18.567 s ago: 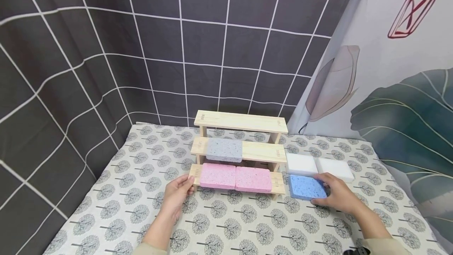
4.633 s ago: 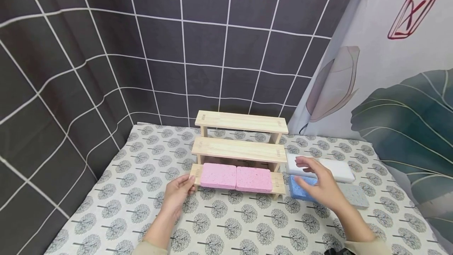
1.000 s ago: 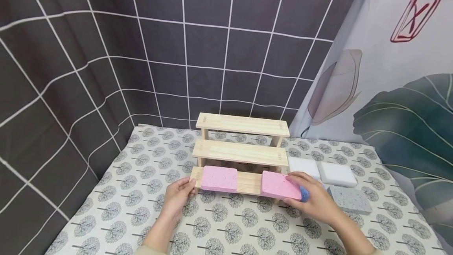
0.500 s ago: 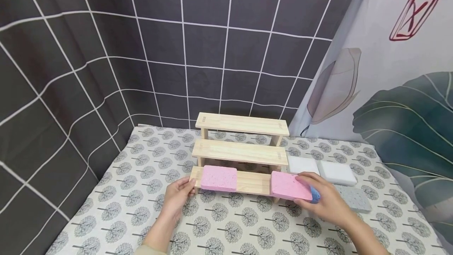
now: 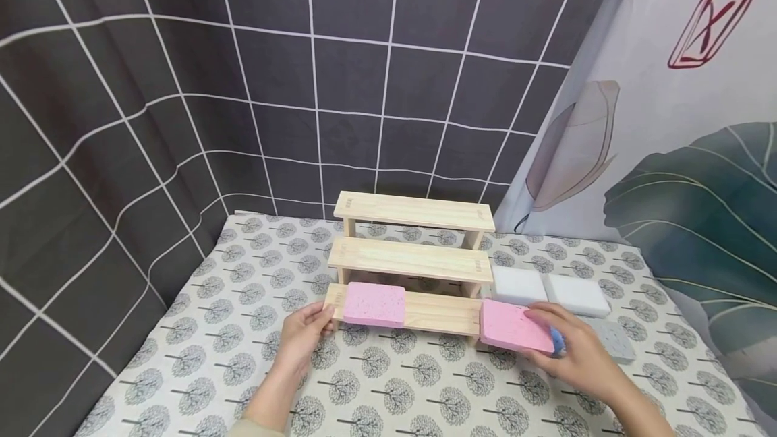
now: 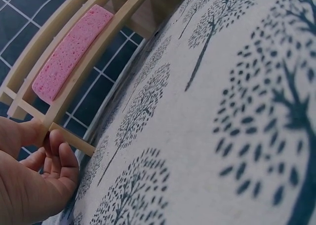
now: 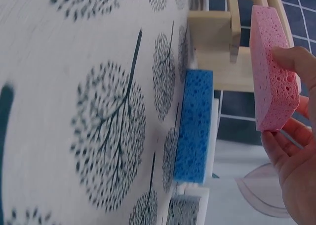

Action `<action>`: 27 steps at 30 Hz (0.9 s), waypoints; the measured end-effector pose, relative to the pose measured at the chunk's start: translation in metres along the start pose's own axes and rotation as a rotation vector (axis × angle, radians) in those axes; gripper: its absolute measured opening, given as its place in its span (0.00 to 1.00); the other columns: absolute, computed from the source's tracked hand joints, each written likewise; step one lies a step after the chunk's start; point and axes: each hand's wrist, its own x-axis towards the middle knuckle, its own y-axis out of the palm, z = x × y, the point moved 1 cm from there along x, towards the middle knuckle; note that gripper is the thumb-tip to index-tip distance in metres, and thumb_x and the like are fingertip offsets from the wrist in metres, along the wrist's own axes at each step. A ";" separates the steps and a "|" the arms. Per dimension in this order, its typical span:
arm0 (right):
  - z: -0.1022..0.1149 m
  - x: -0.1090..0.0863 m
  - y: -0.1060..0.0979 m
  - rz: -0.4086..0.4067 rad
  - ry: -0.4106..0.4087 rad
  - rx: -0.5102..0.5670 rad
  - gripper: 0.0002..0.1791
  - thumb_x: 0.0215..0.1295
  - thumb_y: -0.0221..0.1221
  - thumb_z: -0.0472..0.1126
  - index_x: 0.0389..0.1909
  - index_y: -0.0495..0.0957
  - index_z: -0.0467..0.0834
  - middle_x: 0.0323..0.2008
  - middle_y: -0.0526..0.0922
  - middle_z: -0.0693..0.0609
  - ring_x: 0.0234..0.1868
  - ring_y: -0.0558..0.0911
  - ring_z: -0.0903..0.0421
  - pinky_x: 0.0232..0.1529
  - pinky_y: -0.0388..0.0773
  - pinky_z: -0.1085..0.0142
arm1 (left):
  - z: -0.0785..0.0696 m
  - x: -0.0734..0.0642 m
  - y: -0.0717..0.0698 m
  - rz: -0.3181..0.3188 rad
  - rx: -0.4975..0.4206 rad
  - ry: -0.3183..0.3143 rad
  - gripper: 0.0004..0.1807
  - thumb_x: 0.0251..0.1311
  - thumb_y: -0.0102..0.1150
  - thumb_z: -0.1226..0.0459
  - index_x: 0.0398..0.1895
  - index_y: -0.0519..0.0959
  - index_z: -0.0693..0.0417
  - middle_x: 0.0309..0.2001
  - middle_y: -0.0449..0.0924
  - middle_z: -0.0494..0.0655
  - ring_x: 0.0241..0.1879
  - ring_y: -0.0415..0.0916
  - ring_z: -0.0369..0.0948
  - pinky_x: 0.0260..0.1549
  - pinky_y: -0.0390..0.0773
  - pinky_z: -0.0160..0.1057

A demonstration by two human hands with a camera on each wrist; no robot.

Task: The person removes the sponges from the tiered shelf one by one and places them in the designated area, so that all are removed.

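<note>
My right hand (image 5: 577, 349) grips a pink sponge (image 5: 516, 326) by its right end. In the right wrist view this sponge (image 7: 274, 69) is held clear of the tablecloth, above the blue sponge (image 7: 195, 126). With thumb and fingers, my left hand (image 5: 302, 332) pinches the left end of the lowest step of a three-step wooden rack (image 5: 440, 313). Another pink sponge (image 5: 374, 304) lies on that step, towards its left. From the head view, the blue sponge is mostly hidden behind the held sponge and my right hand.
Two white sponges (image 5: 519, 284) lie side by side right of the rack. A grey sponge (image 5: 613, 340) lies in front of them, partly behind my right hand. The tablecloth (image 5: 243, 329) has a tree print. A dark checked curtain (image 5: 352, 73) hangs behind.
Over the last second my right hand has carried the pink sponge rightward off the lowest step. Earlier, a grey sponge left the middle step for the table. My left hand keeps its place.
</note>
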 end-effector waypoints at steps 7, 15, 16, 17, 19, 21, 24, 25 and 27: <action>-0.008 -0.010 -0.006 -0.030 -0.038 0.001 0.37 0.29 0.81 0.35 0.50 0.83 0.39 0.51 0.82 0.43 0.59 0.73 0.69 0.65 0.57 0.85 | -0.001 0.000 0.000 0.003 0.001 0.001 0.23 0.70 0.59 0.66 0.62 0.71 0.75 0.39 0.83 0.53 0.35 0.78 0.39 0.35 0.82 0.30; -0.013 -0.020 -0.010 -0.036 -0.022 -0.019 0.39 0.26 0.82 0.35 0.51 0.83 0.40 0.52 0.82 0.44 0.61 0.69 0.73 0.65 0.56 0.86 | 0.000 0.000 0.000 -0.004 -0.010 -0.006 0.22 0.70 0.59 0.67 0.61 0.72 0.74 0.38 0.83 0.53 0.34 0.78 0.39 0.35 0.83 0.30; -0.014 -0.021 -0.010 -0.032 -0.024 -0.015 0.40 0.26 0.82 0.35 0.51 0.82 0.40 0.52 0.81 0.44 0.61 0.69 0.73 0.65 0.56 0.86 | -0.001 0.000 0.000 -0.004 -0.011 -0.008 0.22 0.70 0.59 0.67 0.61 0.72 0.74 0.38 0.83 0.53 0.34 0.78 0.39 0.35 0.83 0.30; -0.014 -0.022 -0.011 -0.028 -0.025 -0.013 0.40 0.26 0.81 0.35 0.51 0.82 0.39 0.51 0.81 0.44 0.61 0.69 0.73 0.65 0.56 0.86 | -0.001 0.000 0.000 -0.002 -0.008 -0.007 0.22 0.70 0.59 0.67 0.61 0.72 0.75 0.38 0.83 0.53 0.34 0.78 0.39 0.35 0.83 0.30; -0.015 -0.025 -0.012 -0.026 -0.028 -0.009 0.40 0.26 0.81 0.34 0.52 0.82 0.39 0.51 0.81 0.43 0.61 0.68 0.74 0.64 0.57 0.86 | -0.001 -0.001 0.000 0.000 -0.006 -0.006 0.22 0.70 0.59 0.67 0.61 0.72 0.75 0.38 0.83 0.53 0.34 0.78 0.38 0.35 0.83 0.30; -0.016 -0.028 -0.013 -0.021 -0.028 -0.003 0.41 0.26 0.81 0.34 0.52 0.81 0.38 0.50 0.81 0.43 0.60 0.69 0.74 0.64 0.57 0.86 | -0.002 -0.001 0.000 0.001 -0.005 -0.006 0.23 0.70 0.59 0.67 0.61 0.71 0.75 0.38 0.83 0.53 0.34 0.78 0.38 0.35 0.83 0.30; -0.017 -0.032 -0.015 -0.013 -0.023 -0.010 0.42 0.25 0.81 0.34 0.52 0.81 0.38 0.50 0.82 0.43 0.60 0.68 0.74 0.64 0.57 0.87 | -0.002 -0.001 0.000 -0.003 -0.007 -0.008 0.22 0.70 0.59 0.67 0.61 0.72 0.75 0.38 0.83 0.53 0.34 0.78 0.38 0.36 0.83 0.30; -0.017 -0.034 -0.015 -0.010 -0.021 -0.013 0.42 0.25 0.81 0.34 0.52 0.81 0.39 0.50 0.82 0.43 0.61 0.68 0.75 0.63 0.56 0.87 | -0.001 0.000 0.000 -0.003 -0.008 -0.009 0.22 0.70 0.59 0.67 0.61 0.72 0.75 0.38 0.83 0.53 0.34 0.78 0.38 0.36 0.83 0.30; -0.018 -0.037 -0.016 0.001 -0.016 -0.017 0.43 0.24 0.82 0.34 0.53 0.81 0.40 0.50 0.82 0.42 0.61 0.67 0.75 0.63 0.56 0.87 | -0.001 0.000 0.000 -0.007 -0.008 -0.010 0.22 0.70 0.59 0.67 0.61 0.72 0.74 0.38 0.83 0.53 0.34 0.78 0.39 0.36 0.83 0.30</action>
